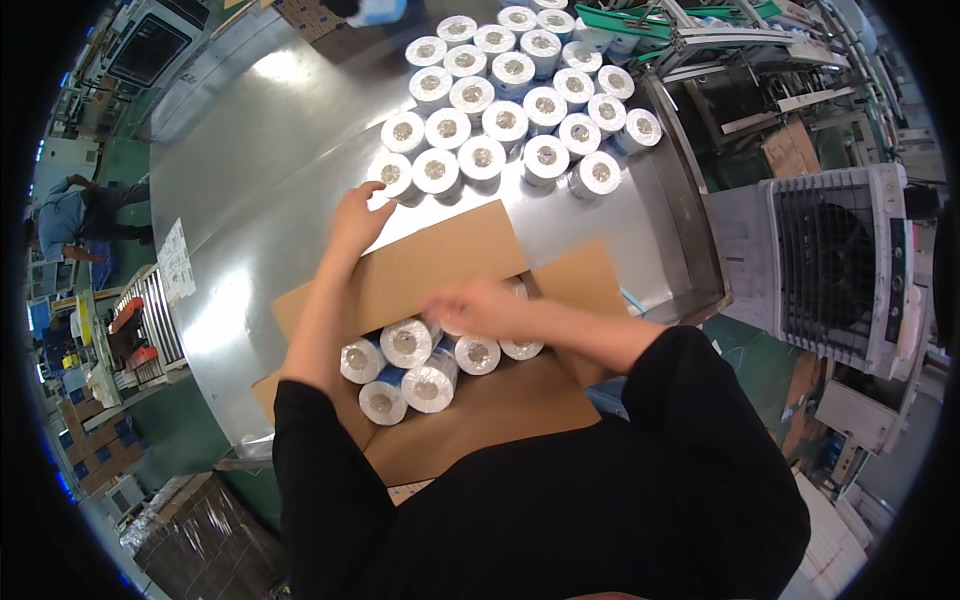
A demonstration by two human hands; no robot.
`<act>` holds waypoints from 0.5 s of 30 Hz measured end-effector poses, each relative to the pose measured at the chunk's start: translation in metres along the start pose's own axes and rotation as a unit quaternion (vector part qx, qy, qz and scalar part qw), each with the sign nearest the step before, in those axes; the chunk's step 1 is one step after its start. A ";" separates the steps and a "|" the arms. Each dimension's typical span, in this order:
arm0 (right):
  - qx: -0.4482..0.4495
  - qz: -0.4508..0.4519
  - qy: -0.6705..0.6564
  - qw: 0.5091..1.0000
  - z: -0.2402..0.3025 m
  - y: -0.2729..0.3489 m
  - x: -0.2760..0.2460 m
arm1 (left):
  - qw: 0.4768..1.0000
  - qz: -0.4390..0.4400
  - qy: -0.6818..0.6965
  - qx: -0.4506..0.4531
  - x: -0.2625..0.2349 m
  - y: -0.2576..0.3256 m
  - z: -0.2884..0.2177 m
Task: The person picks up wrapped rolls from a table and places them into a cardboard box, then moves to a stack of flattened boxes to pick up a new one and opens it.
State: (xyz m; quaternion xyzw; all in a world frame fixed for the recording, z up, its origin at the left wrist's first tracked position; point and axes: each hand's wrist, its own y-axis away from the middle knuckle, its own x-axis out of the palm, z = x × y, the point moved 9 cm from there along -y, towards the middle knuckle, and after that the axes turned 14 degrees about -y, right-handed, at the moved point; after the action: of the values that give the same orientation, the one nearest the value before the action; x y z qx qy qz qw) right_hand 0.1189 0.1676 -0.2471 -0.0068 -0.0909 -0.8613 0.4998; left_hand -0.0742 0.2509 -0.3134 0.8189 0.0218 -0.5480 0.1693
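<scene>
My left hand (358, 218) reaches beyond the carton's far flap (440, 252), thumb and fingers apart. Its fingertips are at the near left side of a white-wrapped paper roll (391, 168), the closest of a large group standing on the metal table; whether they press on it I cannot tell. Below me is an open cardboard carton (500, 415) with several rolls standing inside, among them one roll (406, 342) near its middle. Over the carton's far side hovers my right hand (470, 306), smeared by motion, so its fingers and anything in them are unclear. It partly covers the rolls beneath.
Upright rolls (505, 120) crowd the far right of the metal table (270, 170). A raised rim (690, 190) bounds its right side, near a conveyor with green guides (620, 22). A grey fan unit (835, 265) stands to the right. Another person (75, 220) is far left.
</scene>
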 end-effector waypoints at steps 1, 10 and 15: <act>-0.002 -0.167 0.093 0.982 0.004 0.006 -0.064 | 0.993 0.019 -0.114 -0.003 0.023 -0.025 0.002; 0.324 -0.181 0.496 0.785 -0.139 0.040 -0.355 | 0.970 -0.003 -0.195 -0.147 0.127 -0.094 -0.011; 0.346 -0.113 0.360 0.859 -0.182 0.038 -0.381 | 0.963 -0.020 -0.190 -0.189 0.124 -0.104 -0.006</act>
State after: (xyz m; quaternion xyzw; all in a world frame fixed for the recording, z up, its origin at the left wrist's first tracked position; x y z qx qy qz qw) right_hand 0.3564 0.4474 -0.4592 0.4877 -0.1972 -0.7674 0.3666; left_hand -0.0420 0.3317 -0.4499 0.6521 0.1090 -0.6829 0.3106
